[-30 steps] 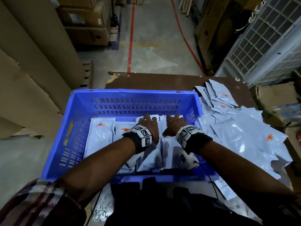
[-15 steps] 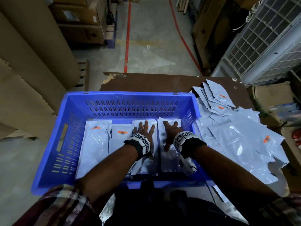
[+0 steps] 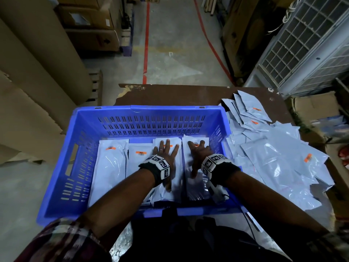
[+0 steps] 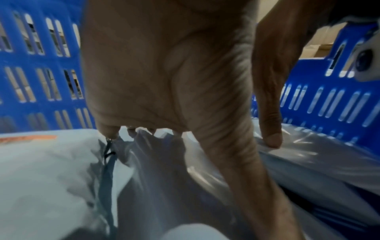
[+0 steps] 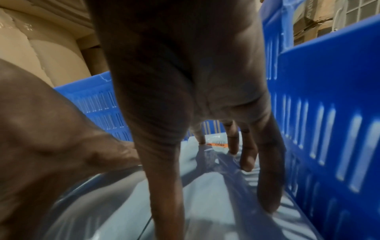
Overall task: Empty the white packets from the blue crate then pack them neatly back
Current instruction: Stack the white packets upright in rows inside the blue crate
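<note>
The blue crate (image 3: 151,112) stands on a brown table and holds rows of white packets (image 3: 111,163) with orange labels, laid side by side. My left hand (image 3: 166,154) lies flat with spread fingers on the third stack from the left. My right hand (image 3: 197,150) presses with straight fingers on the rightmost stack (image 3: 196,188), close to the crate's right wall. In the left wrist view my palm (image 4: 164,73) bears down on a packet (image 4: 51,178). In the right wrist view my fingers (image 5: 246,155) touch a glossy packet (image 5: 205,194) beside the crate wall (image 5: 329,113).
A loose heap of white packets (image 3: 273,157) covers the table (image 3: 170,95) to the right of the crate. Cardboard sheets (image 3: 37,72) stand at the left, boxes at the back left, a metal grille unit (image 3: 311,44) at the right. Concrete floor with red lines lies beyond.
Both hands have uncurled from gripping the packet stacks and now lie flat on them, fingers spread. The stacks have settled flat in the crate.
</note>
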